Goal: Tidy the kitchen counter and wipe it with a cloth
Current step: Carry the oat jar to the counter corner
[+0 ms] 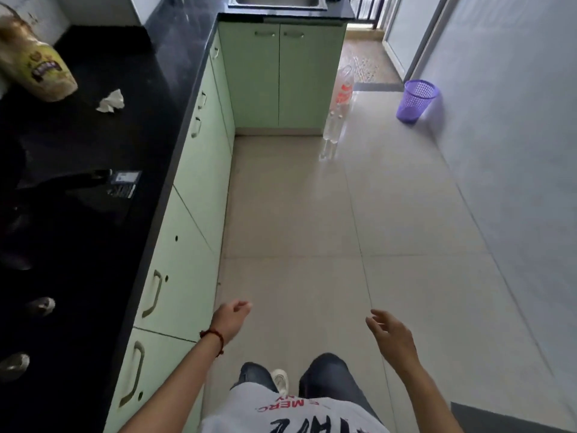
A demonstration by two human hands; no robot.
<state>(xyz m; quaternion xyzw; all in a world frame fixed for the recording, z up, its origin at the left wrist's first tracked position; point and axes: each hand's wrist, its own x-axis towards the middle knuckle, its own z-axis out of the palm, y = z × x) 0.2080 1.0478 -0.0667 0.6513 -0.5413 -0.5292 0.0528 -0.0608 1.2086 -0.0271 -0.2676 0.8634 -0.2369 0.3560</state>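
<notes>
A black kitchen counter (93, 145) runs along the left side above pale green cabinets (193, 189). On it lie a crumpled white tissue (110, 101), a yellow-and-cream packaged bag (40, 70) at the far left, and a dark pan with a long handle (71, 182) beside a small dark card (125, 184). My left hand (231, 317) hangs over the floor just off the cabinet fronts, fingers loosely curled, holding nothing. My right hand (390, 334) is out over the floor tiles, fingers spread, empty. No cloth shows in this view.
A steel sink (278, 1) sits in the counter at the far end. Clear plastic bottles (338, 101) stand on the floor by the end cabinet. A purple mesh bin (416, 100) stands against the right wall. Two small blurred objects (40, 306) rest on the near counter.
</notes>
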